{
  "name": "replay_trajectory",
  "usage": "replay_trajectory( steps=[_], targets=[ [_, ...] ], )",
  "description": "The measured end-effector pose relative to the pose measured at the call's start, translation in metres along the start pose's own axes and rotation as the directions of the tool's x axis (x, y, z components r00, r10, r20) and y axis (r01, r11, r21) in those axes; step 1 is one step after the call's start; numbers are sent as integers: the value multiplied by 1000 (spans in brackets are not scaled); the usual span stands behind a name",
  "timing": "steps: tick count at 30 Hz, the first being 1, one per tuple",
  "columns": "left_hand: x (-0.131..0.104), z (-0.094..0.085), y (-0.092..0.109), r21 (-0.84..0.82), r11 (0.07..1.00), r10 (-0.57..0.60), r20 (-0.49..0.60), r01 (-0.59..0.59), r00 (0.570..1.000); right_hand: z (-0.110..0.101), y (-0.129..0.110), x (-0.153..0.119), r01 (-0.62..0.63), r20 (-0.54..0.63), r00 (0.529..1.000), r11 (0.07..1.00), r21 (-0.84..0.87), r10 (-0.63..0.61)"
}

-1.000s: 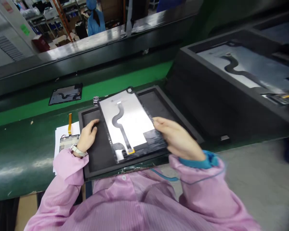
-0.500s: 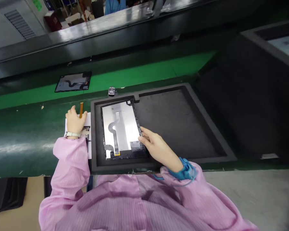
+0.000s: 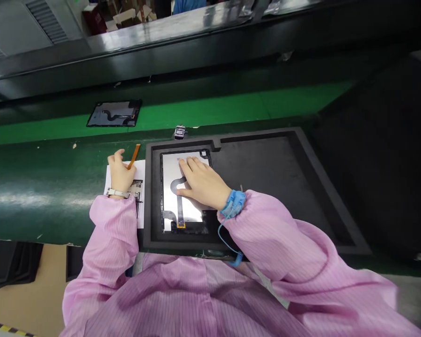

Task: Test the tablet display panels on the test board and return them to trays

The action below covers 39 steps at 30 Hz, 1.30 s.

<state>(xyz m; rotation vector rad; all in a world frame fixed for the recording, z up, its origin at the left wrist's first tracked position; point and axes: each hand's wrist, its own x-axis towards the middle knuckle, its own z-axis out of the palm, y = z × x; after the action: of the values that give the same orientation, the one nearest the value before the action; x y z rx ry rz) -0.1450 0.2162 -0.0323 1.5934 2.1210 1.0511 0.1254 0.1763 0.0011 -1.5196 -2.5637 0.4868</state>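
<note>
A tablet-sized display panel, silvery side up with a dark curved ribbon cable, lies in the left part of a black foam tray. My right hand rests over the panel's upper middle, fingers stretched out and thumb beside the ribbon cable, hiding part of the panel. Left of the tray, my left hand is bent over a white sheet with a dark printed picture. An orange flex cable sticks up from between its thumb and fingers, its lower end hidden by the hand.
A second panel lies on the green strip beyond the bench edge. A small metal counter stands behind the tray. Dark foam pieces are stacked below at left. A blue cord hangs from my right wrist.
My right hand has moved from the panel's right edge onto its upper middle, fingers now spread. The orange cable at my left hand has tilted to the right. The view has shifted slightly.
</note>
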Motion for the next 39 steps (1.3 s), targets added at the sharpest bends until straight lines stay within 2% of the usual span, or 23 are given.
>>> replay_trajectory(
  steps=[2,3,6,8,10,12,15,20,22,24,26,28,30,32,33,34,39],
  targets=[
    [-1,-2,0,-164,984,-77,-52,67,996,12,2,5,17,-5,1000,1000,-4,-17],
    [-1,-3,0,-267,957,-129,-44,113,991,16,2,3,22,-11,1000,1000,2,-22],
    [-1,-4,3,-567,789,-259,40,235,965,18,-3,-4,13,-37,999,999,30,-12],
    [-1,-4,5,-698,673,-284,60,243,957,15,-7,-8,-4,-61,998,999,48,7],
    [0,-4,5,-754,619,-262,66,220,963,14,-10,-9,-30,-72,997,997,74,35],
    [0,-5,3,-754,627,-199,87,195,976,17,-10,-9,-38,-74,996,994,100,46],
    [0,-6,0,-718,684,-86,96,129,992,25,-9,-12,-9,-85,996,995,101,17],
    [-4,-6,8,-635,772,71,36,-32,997,27,-16,-18,-21,-113,993,994,103,33],
    [-6,-7,12,-588,804,130,28,-89,991,24,-19,-18,-49,-115,991,980,191,72],
    [-7,-8,15,-581,807,187,75,-110,979,23,-20,-17,-65,-113,987,925,373,115],
    [-10,-10,17,-612,784,240,145,-104,960,27,-18,-14,-41,-117,982,779,626,145],
    [-12,-11,20,-621,777,282,203,-99,938,34,-16,-12,1,-113,977,532,847,178],
    [-16,-13,24,-580,805,317,243,-124,917,41,-14,-9,16,-77,975,280,960,207],
    [-19,-15,27,-508,841,362,272,-187,892,45,-13,-7,-11,-13,981,120,993,192],
    [-20,-16,29,-471,853,388,283,-225,877,46,-14,-5,-23,6,986,101,995,166],
    [-21,-17,30,-436,861,412,298,-261,861,46,-14,-4,-24,8,991,121,992,131],
    [-22,-20,33,-331,868,488,426,-371,762,42,-19,0,93,-89,996,366,926,-27]
  ],
)
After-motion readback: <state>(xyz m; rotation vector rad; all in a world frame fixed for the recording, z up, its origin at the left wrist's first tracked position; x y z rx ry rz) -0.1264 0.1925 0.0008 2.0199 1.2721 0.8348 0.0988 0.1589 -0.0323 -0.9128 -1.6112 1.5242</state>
